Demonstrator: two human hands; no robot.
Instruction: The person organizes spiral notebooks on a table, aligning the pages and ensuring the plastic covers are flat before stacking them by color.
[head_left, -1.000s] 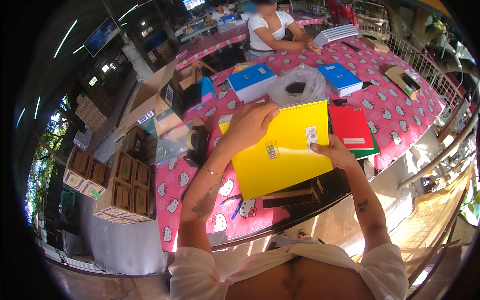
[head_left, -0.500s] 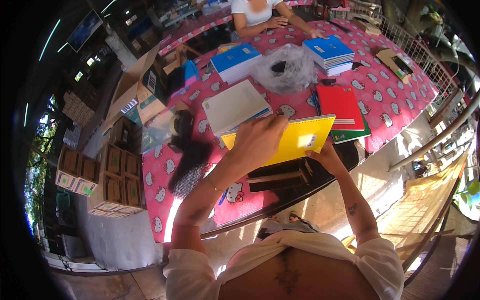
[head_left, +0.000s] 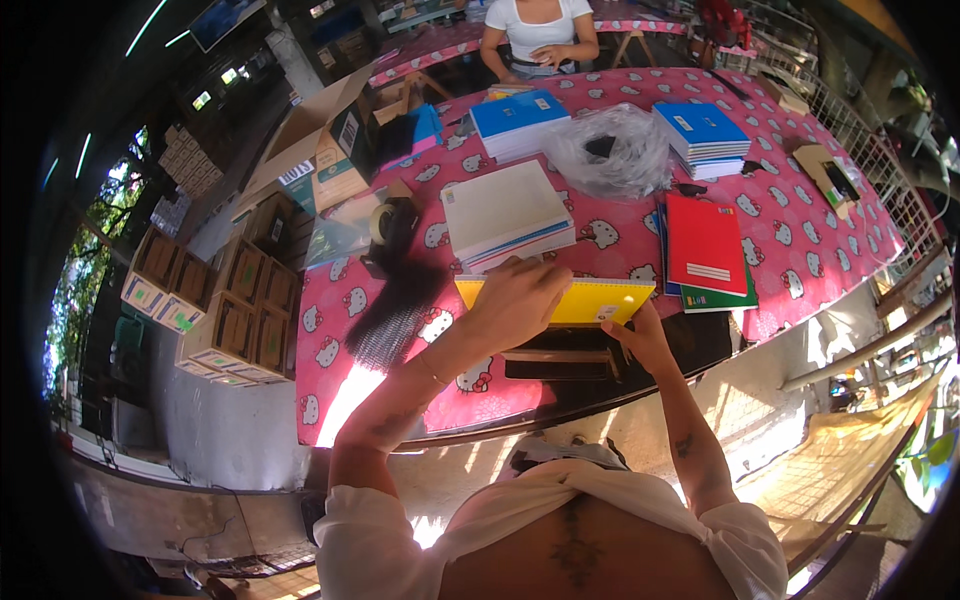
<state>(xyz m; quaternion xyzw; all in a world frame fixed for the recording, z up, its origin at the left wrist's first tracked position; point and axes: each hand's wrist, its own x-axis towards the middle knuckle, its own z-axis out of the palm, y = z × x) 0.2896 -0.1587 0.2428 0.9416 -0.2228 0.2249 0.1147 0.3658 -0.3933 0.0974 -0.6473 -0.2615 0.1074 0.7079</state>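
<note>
Between my two hands is a yellow notebook [head_left: 592, 300], tilted so that its cover looks foreshortened. My left hand [head_left: 518, 300] is curled over its top edge toward the left. At its lower right corner my right hand [head_left: 645, 338] grips it with the thumb on the cover. Just beyond lies a stack of notebooks with a pale grey cover [head_left: 508, 208] on top. To the right, a red notebook [head_left: 704, 240] rests partly over a green notebook [head_left: 722, 296]. Beneath the yellow one is a dark tray-like object [head_left: 560, 366], partly hidden.
Two stacks of blue notebooks [head_left: 518, 118] stand farther back, with crumpled clear plastic [head_left: 610, 160] between them. At left are a tape dispenser [head_left: 392, 228], black mesh [head_left: 395, 310] and an open carton [head_left: 335, 160]. Across the pink patterned table [head_left: 800, 240] is another person [head_left: 540, 40].
The yellow notebook has tipped, so less of its cover shows. Across the table, the other person's hand has left the right blue stack. My view has shifted slightly.
</note>
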